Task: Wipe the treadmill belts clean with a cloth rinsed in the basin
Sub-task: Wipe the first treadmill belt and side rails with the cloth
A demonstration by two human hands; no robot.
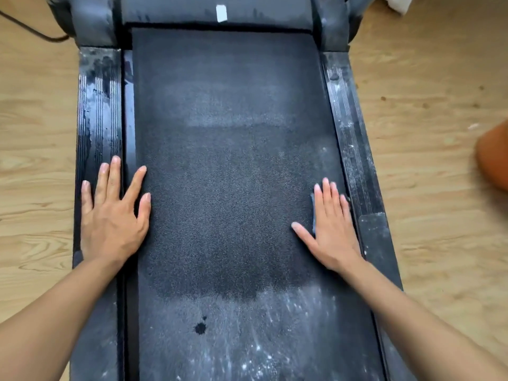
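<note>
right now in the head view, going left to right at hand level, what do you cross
floor → left rail → left hand → belt → right hand → right rail → floor again → orange object at the frame edge. The cloth lies under the right hand, so it is left out.

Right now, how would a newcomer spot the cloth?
Find the black treadmill belt in the picture's middle. At its right edge the right hand lies flat. The cloth is the blue sliver showing under that hand, between thumb and forefinger, the only blue on the belt.
</note>
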